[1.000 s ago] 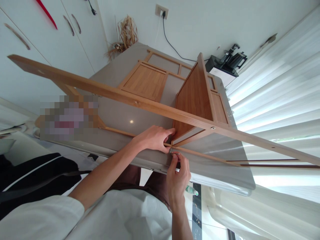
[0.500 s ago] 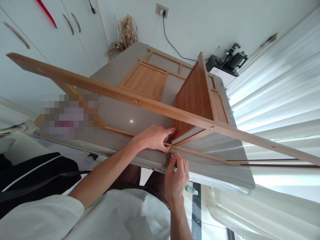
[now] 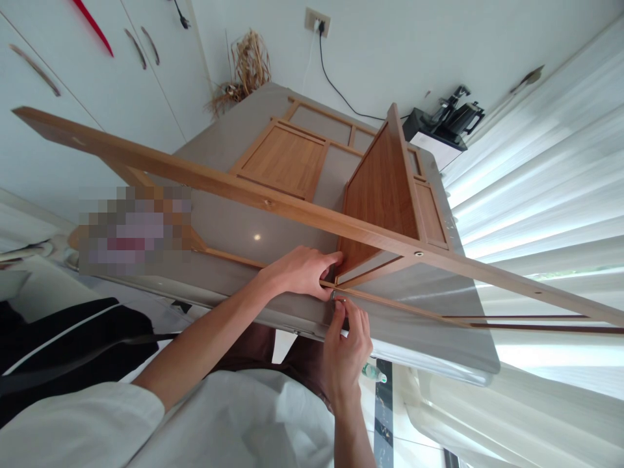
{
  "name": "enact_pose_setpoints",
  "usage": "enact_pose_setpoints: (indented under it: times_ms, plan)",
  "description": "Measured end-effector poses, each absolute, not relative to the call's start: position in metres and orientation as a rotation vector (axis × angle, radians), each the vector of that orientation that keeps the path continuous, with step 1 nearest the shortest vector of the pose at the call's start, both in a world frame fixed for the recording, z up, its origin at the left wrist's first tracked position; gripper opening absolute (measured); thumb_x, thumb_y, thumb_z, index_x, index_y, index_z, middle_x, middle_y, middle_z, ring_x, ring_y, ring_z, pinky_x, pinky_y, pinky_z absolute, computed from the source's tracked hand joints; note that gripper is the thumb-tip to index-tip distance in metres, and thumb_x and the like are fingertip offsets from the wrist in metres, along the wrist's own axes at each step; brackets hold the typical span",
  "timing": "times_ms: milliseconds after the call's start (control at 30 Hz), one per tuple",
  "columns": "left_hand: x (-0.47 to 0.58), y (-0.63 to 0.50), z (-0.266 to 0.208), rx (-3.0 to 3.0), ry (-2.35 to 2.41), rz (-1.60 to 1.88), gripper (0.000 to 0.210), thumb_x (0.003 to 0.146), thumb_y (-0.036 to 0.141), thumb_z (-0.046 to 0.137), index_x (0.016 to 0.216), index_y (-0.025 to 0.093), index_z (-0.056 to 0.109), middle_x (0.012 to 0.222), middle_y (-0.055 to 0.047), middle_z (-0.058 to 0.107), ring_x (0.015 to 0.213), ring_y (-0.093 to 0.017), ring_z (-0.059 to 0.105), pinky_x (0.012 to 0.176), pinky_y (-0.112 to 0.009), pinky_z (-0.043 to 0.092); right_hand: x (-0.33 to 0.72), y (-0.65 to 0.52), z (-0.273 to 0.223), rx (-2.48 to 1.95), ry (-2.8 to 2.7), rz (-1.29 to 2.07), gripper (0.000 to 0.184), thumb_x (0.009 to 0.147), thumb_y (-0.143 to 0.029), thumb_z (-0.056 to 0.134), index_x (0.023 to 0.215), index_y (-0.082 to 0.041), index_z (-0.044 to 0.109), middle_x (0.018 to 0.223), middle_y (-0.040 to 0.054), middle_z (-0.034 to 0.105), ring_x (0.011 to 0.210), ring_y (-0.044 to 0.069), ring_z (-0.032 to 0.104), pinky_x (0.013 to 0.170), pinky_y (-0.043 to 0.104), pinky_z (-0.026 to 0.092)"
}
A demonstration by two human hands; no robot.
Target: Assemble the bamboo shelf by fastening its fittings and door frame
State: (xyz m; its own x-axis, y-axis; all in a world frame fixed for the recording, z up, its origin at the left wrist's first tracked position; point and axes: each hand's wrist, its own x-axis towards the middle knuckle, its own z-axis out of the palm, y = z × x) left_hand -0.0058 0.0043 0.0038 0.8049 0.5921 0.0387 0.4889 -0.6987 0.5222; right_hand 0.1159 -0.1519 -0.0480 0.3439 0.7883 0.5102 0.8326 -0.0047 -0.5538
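Note:
My left hand (image 3: 309, 270) is closed around the lower rail (image 3: 390, 302) of a wooden frame, its thumb and fingers at the corner where an upright wooden panel (image 3: 375, 195) meets the rail. Just beside it, my right hand (image 3: 347, 341) pinches a thin, bent metal piece that looks like an Allen key (image 3: 333, 295), held against the rail's near side. Its tip is too small to make out. The frame's long upper beam (image 3: 292, 208) crosses above both hands, with a round metal fitting (image 3: 418, 254) set in it.
The frame stands on a grey-covered table (image 3: 229, 221). Farther back lies another wooden frame with panels (image 3: 283, 156). A black kettle (image 3: 465, 117) stands on a small cabinet by the wall. Curtains hang on the right; a plastic bottle (image 3: 373, 372) is on the floor below.
My right hand has turned slightly and shifted a little to the right, still pinching the metal piece. My left hand keeps its hold on the rail.

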Motion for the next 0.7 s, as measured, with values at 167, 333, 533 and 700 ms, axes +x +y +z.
enact_pose_setpoints:
  times_ms: [167,333,533,700]
  plan:
    - [-0.0061,0.0039,0.0038,2.495,0.809,0.272,0.035,0.074,0.046,0.068,0.097,0.027,0.049,0.076,0.007,0.071,0.065,-0.020,0.067,0.053,-0.030,0.032,0.1162,-0.1514,-0.0465,-1.825,-1.359,-0.034,0.016,0.101,-0.025,0.054,0.108,-0.020,0.068,0.096,0.0044,0.071,0.089,0.016,0.066,0.080,0.028,0.049]
    - [-0.0061,0.0038,0.0055,2.489,0.817,0.247,0.037,0.073,0.045,0.069,0.099,0.027,0.050,0.078,0.006,0.072,0.067,-0.020,0.068,0.055,-0.030,0.034,0.1146,-0.1511,-0.0450,-1.837,-1.299,0.001,0.017,0.101,-0.029,0.054,0.105,-0.020,0.068,0.096,0.0041,0.072,0.089,0.016,0.066,0.080,0.027,0.048]
    - [-0.0060,0.0038,0.0062,2.483,0.816,0.271,0.036,0.073,0.045,0.069,0.097,0.027,0.049,0.078,0.007,0.072,0.066,-0.019,0.068,0.054,-0.030,0.033,0.1143,-0.1515,-0.0426,-1.872,-1.239,0.077,0.021,0.102,-0.034,0.052,0.102,-0.021,0.068,0.096,0.0035,0.073,0.089,0.017,0.067,0.080,0.027,0.047]
    - [-0.0060,0.0037,0.0054,2.486,0.819,0.277,0.036,0.073,0.046,0.069,0.095,0.027,0.049,0.077,0.006,0.072,0.066,-0.019,0.068,0.054,-0.030,0.033,0.1142,-0.1515,-0.0416,-1.920,-1.176,0.134,0.024,0.101,-0.039,0.052,0.101,-0.022,0.068,0.093,0.0035,0.073,0.084,0.017,0.067,0.076,0.027,0.047]
